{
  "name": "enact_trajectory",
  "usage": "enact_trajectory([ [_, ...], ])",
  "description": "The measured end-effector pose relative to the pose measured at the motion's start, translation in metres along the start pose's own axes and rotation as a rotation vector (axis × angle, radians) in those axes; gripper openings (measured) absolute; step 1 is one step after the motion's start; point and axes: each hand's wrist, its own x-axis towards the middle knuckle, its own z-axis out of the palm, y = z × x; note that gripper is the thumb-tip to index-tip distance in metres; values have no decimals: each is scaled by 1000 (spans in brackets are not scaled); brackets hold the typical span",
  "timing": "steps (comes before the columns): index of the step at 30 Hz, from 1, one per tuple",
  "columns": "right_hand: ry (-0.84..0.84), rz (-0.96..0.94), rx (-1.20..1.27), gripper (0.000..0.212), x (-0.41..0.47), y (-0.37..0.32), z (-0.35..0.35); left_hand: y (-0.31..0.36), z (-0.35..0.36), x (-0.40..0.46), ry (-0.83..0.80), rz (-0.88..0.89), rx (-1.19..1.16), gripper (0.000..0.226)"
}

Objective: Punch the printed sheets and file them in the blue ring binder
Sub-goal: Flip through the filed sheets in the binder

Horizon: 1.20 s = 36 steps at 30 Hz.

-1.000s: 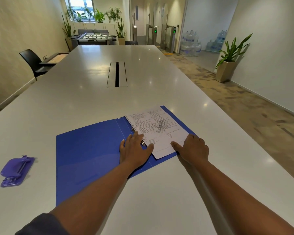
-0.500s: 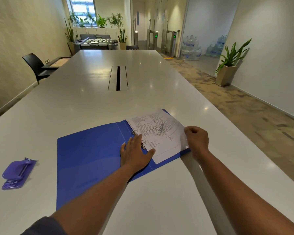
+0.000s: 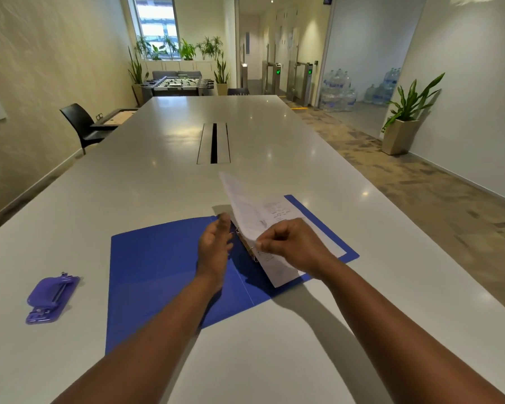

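Printed sheets (image 3: 277,225) are already sitting on the rings (image 3: 247,242) of the blue ring binder (image 3: 164,266), which is lying open and flat near the bench's (image 3: 158,158) front edge, roughly midway between its left and right sides. Most of the sheets are resting on the binder's right-hand cover, while the top one (image 3: 239,205) is standing up off the pile, curling toward the spine. The right hand (image 3: 289,243) is pinching that lifted sheet by its near edge, fingers curled around the paper. The left hand (image 3: 216,246) is hovering edge-on just beside the rings, fingers straight and grasping nothing; whether it is touching the binder I cannot tell.

Judging by this, the punching seems finished: the purple hole punch (image 3: 51,297) is lying well apart, toward the bench's left edge, with no paper in it, and no loose sheets are showing anywhere on the bench. The filing looks nearly done too, since the pages are appearing threaded on the rings. What likely remains is settling the raised sheet flat, making sure the rings are closed, which is too small to make out here, and folding the left cover over to shut the binder.
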Motion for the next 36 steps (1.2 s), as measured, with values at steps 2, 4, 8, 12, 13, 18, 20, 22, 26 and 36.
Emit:
enact_trajectory([
  [2, -63, -12, -35, 7, 0, 1, 9, 7, -5, 10, 43, -42, 8, 26],
  [4, -90, -9, -47, 9, 0, 5, 17, 8, -9, 17, 89, -96, 37, 16],
  [8, -146, 13, -2, 10, -6, 8, 20, -3, -20, 26, 136, -216, 73, 19],
  [12, 106, 57, 50, 24, 1, 26, 1, -12, -31, 31, 146, -314, 6, 32],
  [13, 229, 96, 0, 27, 5, 37, -5, -15, -33, 32, 158, -330, 1, 31],
  [18, 409, 488, -366, 55, 15, 106, -43, -25, -34, 34, 172, -347, 46, 34],
  [20, 372, 568, -520, 58, 14, 122, -50, -24, -31, 32, 167, -333, 82, 36],
  [22, 359, 611, -590, 60, 12, 128, -52, -27, -29, 29, 152, -332, 112, 35],
  [26, 365, 626, -608, 64, 7, 125, -54, -36, -32, 26, 152, -338, 191, 37],
  [36, 564, 535, -299, 23, 15, 127, -60, -35, -31, 24, 134, -325, 262, 32],
])
